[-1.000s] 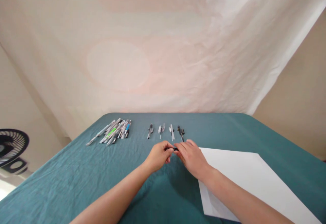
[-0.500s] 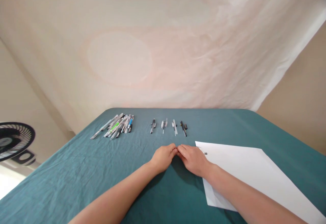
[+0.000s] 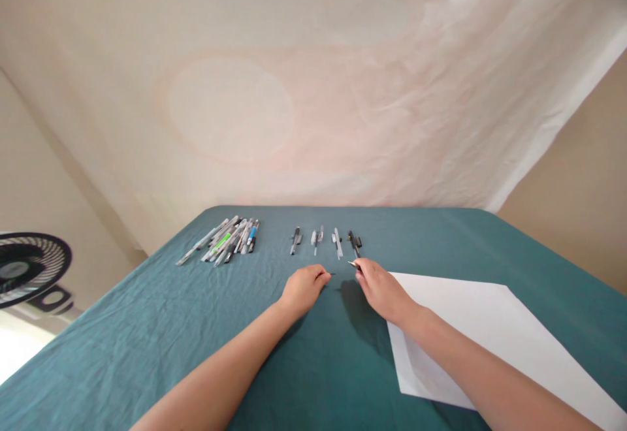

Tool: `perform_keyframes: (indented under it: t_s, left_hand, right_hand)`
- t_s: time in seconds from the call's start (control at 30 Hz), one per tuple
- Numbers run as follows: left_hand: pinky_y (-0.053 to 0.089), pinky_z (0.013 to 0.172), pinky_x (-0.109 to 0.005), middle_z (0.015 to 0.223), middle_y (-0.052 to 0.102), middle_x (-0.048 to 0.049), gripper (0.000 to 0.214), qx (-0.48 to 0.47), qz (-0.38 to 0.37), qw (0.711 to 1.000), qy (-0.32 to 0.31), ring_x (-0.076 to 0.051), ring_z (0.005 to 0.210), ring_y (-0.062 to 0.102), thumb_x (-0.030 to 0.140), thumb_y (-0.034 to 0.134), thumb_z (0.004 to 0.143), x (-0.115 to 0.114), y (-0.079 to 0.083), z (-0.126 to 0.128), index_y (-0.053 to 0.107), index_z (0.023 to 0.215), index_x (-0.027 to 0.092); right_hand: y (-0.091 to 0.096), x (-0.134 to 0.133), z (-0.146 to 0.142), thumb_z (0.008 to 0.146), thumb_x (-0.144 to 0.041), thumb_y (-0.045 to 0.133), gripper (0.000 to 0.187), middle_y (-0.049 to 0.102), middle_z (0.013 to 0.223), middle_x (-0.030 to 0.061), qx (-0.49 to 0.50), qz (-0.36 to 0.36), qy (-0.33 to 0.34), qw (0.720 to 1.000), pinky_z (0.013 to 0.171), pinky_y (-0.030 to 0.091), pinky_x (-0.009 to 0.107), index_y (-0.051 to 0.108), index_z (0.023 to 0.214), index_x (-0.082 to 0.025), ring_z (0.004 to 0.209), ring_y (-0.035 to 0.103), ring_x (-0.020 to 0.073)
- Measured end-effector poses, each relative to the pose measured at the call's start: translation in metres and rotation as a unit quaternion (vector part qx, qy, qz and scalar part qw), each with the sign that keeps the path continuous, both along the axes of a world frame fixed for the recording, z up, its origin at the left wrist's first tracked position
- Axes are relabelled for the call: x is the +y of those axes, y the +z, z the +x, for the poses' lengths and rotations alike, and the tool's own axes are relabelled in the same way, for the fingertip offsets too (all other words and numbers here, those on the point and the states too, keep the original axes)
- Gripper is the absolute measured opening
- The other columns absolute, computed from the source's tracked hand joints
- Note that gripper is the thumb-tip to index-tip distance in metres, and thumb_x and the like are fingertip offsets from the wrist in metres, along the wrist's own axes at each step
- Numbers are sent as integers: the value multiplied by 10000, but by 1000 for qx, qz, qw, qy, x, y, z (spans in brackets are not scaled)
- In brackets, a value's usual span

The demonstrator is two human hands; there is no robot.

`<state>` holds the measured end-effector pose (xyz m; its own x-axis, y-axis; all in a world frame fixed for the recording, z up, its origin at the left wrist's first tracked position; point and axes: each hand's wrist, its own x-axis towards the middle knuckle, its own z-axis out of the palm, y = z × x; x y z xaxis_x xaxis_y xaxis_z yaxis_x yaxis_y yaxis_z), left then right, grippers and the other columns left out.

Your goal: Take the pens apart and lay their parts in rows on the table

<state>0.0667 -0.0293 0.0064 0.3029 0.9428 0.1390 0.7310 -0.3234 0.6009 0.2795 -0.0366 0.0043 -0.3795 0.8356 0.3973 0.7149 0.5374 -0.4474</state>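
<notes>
My right hand (image 3: 382, 290) is closed around a pen (image 3: 353, 264); its bare tip pokes out leftward past the fingers. Closed in a pinch, my left hand (image 3: 304, 288) has the thin dark end of a pen cap (image 3: 332, 275) showing at its fingertips, the rest hidden. A gap separates the two hands. Just beyond my right fingers lies a dark pen (image 3: 353, 243) with a cap beside it. In the same row are a whitish pen (image 3: 337, 243), a pair of slim clear parts (image 3: 317, 240) and a dark grey pen (image 3: 296, 240).
A heap of pens (image 3: 230, 241), some with green or blue parts, lies at the back left. White paper (image 3: 470, 313) is spread under my right forearm. Teal cloth (image 3: 147, 339) covers the table. A black fan (image 3: 29, 271) stands off the left edge.
My hands were together at the fingertips and are now apart. The right moved slightly forward, with the pen's tip now showing; the left shifted a little left.
</notes>
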Motion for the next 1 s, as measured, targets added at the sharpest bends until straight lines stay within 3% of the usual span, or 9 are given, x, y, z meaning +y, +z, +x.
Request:
perform_keyframes:
  t_s: [0.1, 0.17, 0.23, 0.33, 0.4, 0.5, 0.73, 0.93, 1.0]
  left_hand:
    - [361, 782, -265, 886, 615, -67, 235, -37, 34, 999, 12, -193, 873, 533, 358, 531, 790, 2, 3, -4, 678, 877, 197]
    - [356, 811, -274, 949, 604, -71, 294, -114, 32, 993, 10, -193, 908, 517, 362, 568, 771, -1, 7, 0, 665, 1004, 210]
    - [372, 747, -263, 994, 599, -78, 382, -233, -41, 972, -9, -176, 865, 521, 401, 554, 785, -5, 13, 6, 621, 1110, 210]
    - [358, 610, -225, 924, 610, -91, 473, -408, -210, 887, -47, -139, 748, 529, 456, 543, 790, -12, 18, 16, 586, 1163, 167]
    - [355, 600, -217, 791, 599, -66, 500, -477, -273, 834, -51, -120, 690, 529, 450, 590, 763, -15, 19, 21, 587, 1154, 138]
    - [397, 648, -246, 653, 548, -13, 481, -520, -310, 794, -54, -105, 610, 537, 418, 633, 739, -18, 16, 24, 599, 1116, 122]
    - [391, 512, -235, 549, 480, 21, 327, -528, -328, 775, -115, -99, 453, 503, 405, 583, 779, -20, 14, 25, 611, 935, 119]
    - [417, 582, -239, 720, 593, -55, 326, -528, -312, 786, -71, -99, 556, 522, 396, 639, 734, -19, 12, 26, 645, 876, 102]
    - [433, 610, -253, 775, 604, -61, 321, -533, -316, 782, -64, -103, 578, 531, 401, 641, 731, -18, 12, 25, 646, 877, 115]
  right_hand:
    - [7, 3, 7, 896, -318, 382, 260, 596, 928, 71, 105, -36, 34, 993, 796, 411, 311, 562, 1037, -193, 872, 547, 183]
    - [14, 0, 7, 887, -401, 394, 314, 579, 745, 22, 180, -145, 50, 972, 659, 423, 266, 555, 1081, -213, 682, 531, 146]
    - [19, -6, 3, 881, -473, 376, 380, 515, 630, -14, 267, -300, 82, 912, 485, 346, 204, 528, 1108, -209, 516, 424, 100]
    - [23, -15, -8, 860, -501, 419, 376, 505, 673, -5, 392, -470, 154, 776, 413, 237, 163, 531, 1019, -180, 482, 328, 62]
    - [22, -18, -14, 840, -461, 491, 319, 511, 703, 4, 441, -522, 190, 705, 437, 276, 163, 536, 948, -164, 503, 345, 55]
    - [20, -21, -18, 836, -408, 527, 261, 516, 703, 2, 473, -550, 219, 653, 522, 387, 203, 528, 914, -159, 528, 410, 61]
    - [13, -19, -14, 822, -396, 557, 308, 619, 848, 67, 417, -560, 250, 671, 733, 493, 352, 537, 967, -125, 685, 628, 137]
    - [6, -16, -17, 726, -385, 672, 342, 646, 766, 45, 418, -529, 176, 717, 658, 526, 325, 531, 912, -135, 668, 643, 148]
    - [5, -17, -18, 744, -410, 648, 342, 647, 755, 41, 427, -528, 167, 715, 630, 530, 315, 527, 923, -145, 672, 644, 152]
